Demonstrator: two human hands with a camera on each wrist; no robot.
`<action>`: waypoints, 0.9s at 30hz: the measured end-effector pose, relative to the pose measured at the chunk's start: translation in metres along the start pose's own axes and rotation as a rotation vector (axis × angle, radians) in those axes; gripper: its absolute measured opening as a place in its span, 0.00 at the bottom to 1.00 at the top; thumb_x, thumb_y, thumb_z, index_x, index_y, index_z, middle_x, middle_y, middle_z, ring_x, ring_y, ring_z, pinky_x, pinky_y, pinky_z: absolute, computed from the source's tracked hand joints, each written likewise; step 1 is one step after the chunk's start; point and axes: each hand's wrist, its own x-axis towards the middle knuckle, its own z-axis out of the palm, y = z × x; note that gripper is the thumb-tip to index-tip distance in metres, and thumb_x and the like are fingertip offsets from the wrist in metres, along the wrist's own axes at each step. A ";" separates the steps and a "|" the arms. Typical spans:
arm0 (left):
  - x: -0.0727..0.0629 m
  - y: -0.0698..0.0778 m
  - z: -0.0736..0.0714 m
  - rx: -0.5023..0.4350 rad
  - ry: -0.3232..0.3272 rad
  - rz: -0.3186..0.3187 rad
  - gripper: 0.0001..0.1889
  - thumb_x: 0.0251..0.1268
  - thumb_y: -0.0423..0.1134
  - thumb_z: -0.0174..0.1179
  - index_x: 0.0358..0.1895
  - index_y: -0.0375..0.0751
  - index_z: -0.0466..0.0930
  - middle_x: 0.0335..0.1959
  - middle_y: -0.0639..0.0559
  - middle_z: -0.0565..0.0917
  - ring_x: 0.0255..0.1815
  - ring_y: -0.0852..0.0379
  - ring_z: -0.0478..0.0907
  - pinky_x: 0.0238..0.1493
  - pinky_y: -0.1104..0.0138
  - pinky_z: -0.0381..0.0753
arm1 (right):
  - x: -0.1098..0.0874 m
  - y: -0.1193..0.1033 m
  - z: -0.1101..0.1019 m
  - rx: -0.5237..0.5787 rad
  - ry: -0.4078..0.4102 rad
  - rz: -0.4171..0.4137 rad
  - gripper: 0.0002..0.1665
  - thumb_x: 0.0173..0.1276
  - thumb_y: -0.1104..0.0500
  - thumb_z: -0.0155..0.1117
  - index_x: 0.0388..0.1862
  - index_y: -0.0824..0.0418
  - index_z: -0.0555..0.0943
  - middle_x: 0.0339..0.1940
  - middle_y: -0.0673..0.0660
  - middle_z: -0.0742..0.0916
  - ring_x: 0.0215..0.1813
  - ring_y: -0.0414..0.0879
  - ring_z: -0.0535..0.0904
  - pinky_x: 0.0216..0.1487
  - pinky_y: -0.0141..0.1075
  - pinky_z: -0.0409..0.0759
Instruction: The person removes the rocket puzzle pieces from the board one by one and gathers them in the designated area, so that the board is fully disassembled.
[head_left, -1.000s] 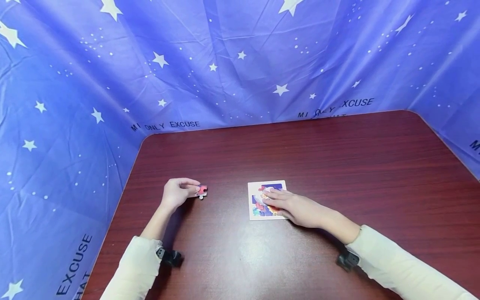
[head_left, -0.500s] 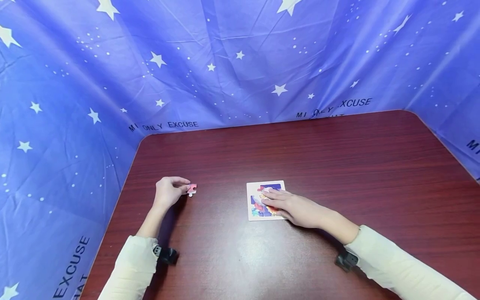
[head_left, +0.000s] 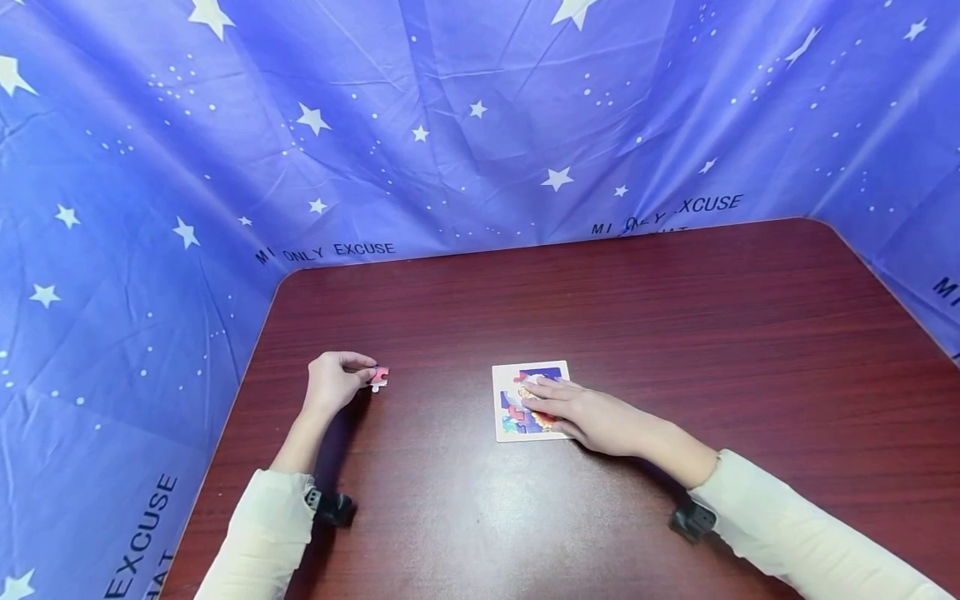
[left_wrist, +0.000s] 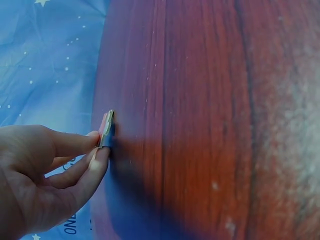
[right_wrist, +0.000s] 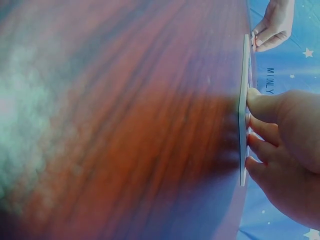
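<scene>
Left grip (head_left: 332, 384) pinches red-white jigsaw piece (head_left: 381, 377), nearer desk's (head_left: 442, 312) left edge, farther from white-bordered square puzzle (head_left: 506, 380) under my straight-fingered right grip (head_left: 600, 419).

At the middle left of the frame we see the left hand (head_left: 333, 385) pinch a pinkish-red puzzle piece (head_left: 381, 377), while just right of centre the right hand (head_left: 600, 417) rests on a white-bordered puzzle board (head_left: 498, 410), a blue star-printed curtain (head_left: 450, 183) filling the top.

Glossy reddish-brown table (head_left: 660, 317), creased blue cloth (head_left: 517, 204) behind it, printed with white stars (head_left: 558, 178), black lettering (head_left: 363, 249)
</scene>
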 end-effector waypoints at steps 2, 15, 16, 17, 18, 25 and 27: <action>0.000 0.000 -0.001 0.003 -0.001 -0.001 0.06 0.55 0.31 0.65 0.35 0.35 0.88 0.30 0.40 0.89 0.22 0.75 0.75 0.27 0.79 0.72 | 0.000 0.000 0.000 -0.002 -0.001 0.000 0.26 0.70 0.64 0.55 0.67 0.59 0.72 0.72 0.60 0.73 0.73 0.57 0.67 0.70 0.52 0.67; 0.002 0.004 0.002 0.027 0.004 0.022 0.06 0.54 0.32 0.65 0.35 0.36 0.88 0.26 0.42 0.88 0.19 0.72 0.71 0.25 0.76 0.70 | 0.000 0.002 0.001 -0.006 0.014 -0.004 0.25 0.70 0.63 0.55 0.67 0.59 0.72 0.71 0.60 0.73 0.72 0.57 0.67 0.70 0.52 0.67; 0.002 0.005 0.003 0.028 0.000 0.026 0.06 0.54 0.32 0.65 0.35 0.36 0.88 0.26 0.42 0.88 0.18 0.72 0.71 0.25 0.76 0.70 | -0.001 0.002 0.001 -0.005 0.014 -0.002 0.25 0.71 0.63 0.55 0.67 0.59 0.72 0.71 0.60 0.73 0.72 0.57 0.67 0.70 0.52 0.67; 0.002 0.007 0.004 0.027 -0.004 0.034 0.06 0.54 0.32 0.65 0.35 0.36 0.88 0.25 0.42 0.88 0.18 0.72 0.70 0.24 0.75 0.70 | -0.001 0.002 0.001 -0.005 0.017 -0.003 0.25 0.70 0.63 0.55 0.67 0.59 0.72 0.71 0.60 0.73 0.72 0.57 0.68 0.70 0.52 0.67; 0.002 0.008 0.004 0.025 -0.007 0.038 0.06 0.54 0.33 0.65 0.35 0.36 0.88 0.26 0.42 0.88 0.18 0.72 0.71 0.25 0.76 0.70 | -0.001 0.002 0.001 -0.007 0.019 -0.003 0.25 0.70 0.63 0.55 0.67 0.59 0.72 0.71 0.60 0.74 0.72 0.57 0.68 0.70 0.52 0.68; 0.004 0.011 0.008 0.007 -0.007 0.039 0.06 0.54 0.31 0.65 0.35 0.34 0.88 0.29 0.40 0.89 0.21 0.75 0.74 0.27 0.78 0.71 | -0.001 0.001 0.002 -0.016 0.013 0.014 0.25 0.71 0.61 0.55 0.67 0.58 0.72 0.71 0.61 0.73 0.72 0.57 0.68 0.69 0.52 0.69; 0.004 0.011 0.008 0.006 -0.004 0.035 0.06 0.53 0.30 0.65 0.35 0.34 0.88 0.30 0.40 0.89 0.22 0.74 0.74 0.27 0.78 0.71 | -0.001 0.001 0.001 -0.011 0.009 0.014 0.25 0.71 0.62 0.55 0.67 0.58 0.72 0.71 0.60 0.73 0.72 0.57 0.68 0.69 0.52 0.68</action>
